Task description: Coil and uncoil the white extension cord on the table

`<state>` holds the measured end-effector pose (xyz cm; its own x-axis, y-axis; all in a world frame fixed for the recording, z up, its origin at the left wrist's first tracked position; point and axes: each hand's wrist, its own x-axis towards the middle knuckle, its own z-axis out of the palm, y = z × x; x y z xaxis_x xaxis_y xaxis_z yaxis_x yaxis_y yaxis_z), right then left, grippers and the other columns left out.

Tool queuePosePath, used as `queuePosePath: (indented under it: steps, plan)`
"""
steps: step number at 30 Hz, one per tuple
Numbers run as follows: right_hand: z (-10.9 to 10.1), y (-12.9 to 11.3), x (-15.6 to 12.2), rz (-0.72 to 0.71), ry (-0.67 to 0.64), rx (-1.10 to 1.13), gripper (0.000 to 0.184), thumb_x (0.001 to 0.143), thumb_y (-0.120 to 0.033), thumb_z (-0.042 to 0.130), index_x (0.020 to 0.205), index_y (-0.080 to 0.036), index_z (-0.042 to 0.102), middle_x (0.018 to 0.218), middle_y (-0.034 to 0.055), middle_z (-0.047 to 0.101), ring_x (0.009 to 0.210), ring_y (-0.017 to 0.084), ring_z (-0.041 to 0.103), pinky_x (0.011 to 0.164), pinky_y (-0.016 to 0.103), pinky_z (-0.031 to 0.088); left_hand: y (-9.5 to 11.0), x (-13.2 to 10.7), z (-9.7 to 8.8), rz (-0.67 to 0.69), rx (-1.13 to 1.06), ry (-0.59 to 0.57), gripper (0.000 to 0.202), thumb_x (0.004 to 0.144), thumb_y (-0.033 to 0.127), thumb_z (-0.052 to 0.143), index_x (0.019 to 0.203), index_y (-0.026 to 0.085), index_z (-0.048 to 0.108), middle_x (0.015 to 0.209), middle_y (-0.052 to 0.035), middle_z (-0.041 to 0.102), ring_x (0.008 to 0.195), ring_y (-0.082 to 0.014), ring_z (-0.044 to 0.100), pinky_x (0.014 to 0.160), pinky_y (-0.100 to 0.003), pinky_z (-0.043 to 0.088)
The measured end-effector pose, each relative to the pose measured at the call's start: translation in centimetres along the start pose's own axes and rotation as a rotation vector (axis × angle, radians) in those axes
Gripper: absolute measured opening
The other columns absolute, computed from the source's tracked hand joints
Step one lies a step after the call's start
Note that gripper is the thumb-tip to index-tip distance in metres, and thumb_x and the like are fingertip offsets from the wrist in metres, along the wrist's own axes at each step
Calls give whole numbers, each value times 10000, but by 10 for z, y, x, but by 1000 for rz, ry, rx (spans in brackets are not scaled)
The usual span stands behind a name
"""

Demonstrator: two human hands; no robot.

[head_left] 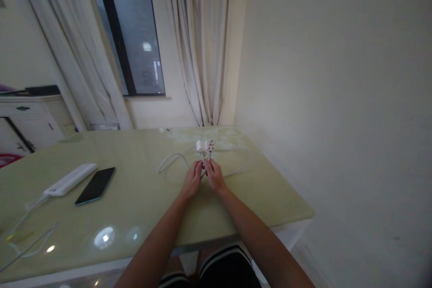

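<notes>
My left hand [192,180] and my right hand [214,176] are close together over the pale green table [135,198], fingers pinched on a white cable [175,158]. Just beyond the fingertips sits a white plug and small adapter [205,146], with the plug's prongs pointing up. The cable loops out to the left and to the right of my hands across the tabletop. Both hands are closed around the cord near the plug.
A white power strip [70,179] and a dark phone [95,185] lie on the left of the table. More thin white cord [30,243] trails at the near left. A wall stands to the right; curtains and a window are behind; a white cabinet [30,121] stands far left.
</notes>
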<state>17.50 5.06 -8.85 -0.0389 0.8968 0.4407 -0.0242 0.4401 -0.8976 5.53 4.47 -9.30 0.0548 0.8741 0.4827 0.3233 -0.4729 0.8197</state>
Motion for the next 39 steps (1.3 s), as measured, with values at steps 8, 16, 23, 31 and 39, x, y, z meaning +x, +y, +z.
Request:
queuePosePath:
  steps: [8, 16, 23, 31, 39]
  plan:
    - [1, 2, -5, -36, -107, -12, 496, 980, -619, 461, 969, -163, 655, 744, 17, 571, 622, 112, 459, 554, 211, 371, -4, -5, 0, -99, -81, -36, 611, 979, 656, 348, 1240, 159, 588, 748, -40, 660, 718, -186, 655, 706, -301, 528]
    - [1, 9, -2, -27, -104, 25, 469, 970, -616, 490, 971, -175, 647, 817, 34, 613, 700, 127, 531, 629, 216, 444, 3, -8, 0, -94, -129, -30, 561, 978, 652, 372, 1151, 177, 613, 737, -36, 647, 715, -188, 632, 712, -305, 505]
    - [2, 5, 0, -27, -50, -32, 503, 951, -650, 489, 821, -174, 585, 658, -14, 515, 587, 102, 450, 540, 202, 370, 4, -8, -3, 6, 20, -69, 522, 1018, 576, 309, 1004, 175, 643, 897, -95, 713, 797, -202, 656, 754, -311, 480]
    - [-2, 0, 6, 33, 96, -102, 596, 915, -700, 487, 717, -155, 623, 573, -5, 521, 530, 103, 451, 517, 212, 356, 5, -9, -10, -12, 367, -128, 498, 1017, 539, 357, 920, 206, 714, 826, -66, 733, 760, -204, 664, 681, -276, 382]
    - [-4, 3, 9, 72, 125, -38, 601, 882, -714, 522, 791, -140, 680, 548, -16, 502, 489, 99, 443, 482, 211, 344, 7, -8, -10, 2, 334, -195, 555, 1006, 562, 361, 697, 191, 635, 680, -37, 666, 657, -178, 607, 640, -274, 345]
